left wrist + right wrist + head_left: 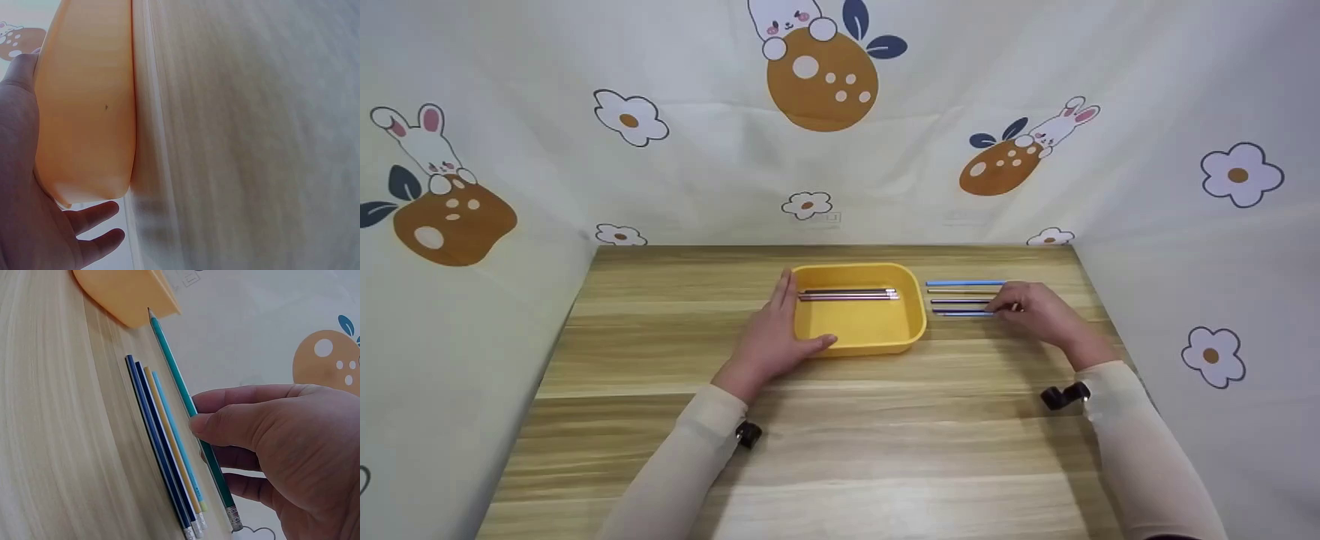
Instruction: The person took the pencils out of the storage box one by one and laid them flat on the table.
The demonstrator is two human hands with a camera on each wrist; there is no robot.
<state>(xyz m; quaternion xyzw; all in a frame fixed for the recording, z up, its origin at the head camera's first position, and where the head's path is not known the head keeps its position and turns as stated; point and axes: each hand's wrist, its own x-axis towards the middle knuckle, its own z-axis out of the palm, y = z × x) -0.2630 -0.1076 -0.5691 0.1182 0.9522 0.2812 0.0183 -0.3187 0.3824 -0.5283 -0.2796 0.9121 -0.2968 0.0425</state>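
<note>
A yellow plastic box (859,334) stands on the wooden table, with a few pencils (847,293) lying side by side across its far half. My left hand (769,337) rests against the box's near left corner, its fingers straight along the left side and the thumb over the front rim. To the right of the box my right hand (1035,311) pinches a teal pencil (174,377) between thumb and fingers. Beside that pencil, several others lie in a row: a light blue pencil (175,430), a yellow pencil (169,439) and dark blue pencils (151,424).
A pale curtain (697,180) printed with rabbits and flowers encloses the wooden table (870,435) at the back and both sides. Small black wrist cameras are strapped to both sleeves, the right wrist camera (1065,395) and the left wrist camera (748,435).
</note>
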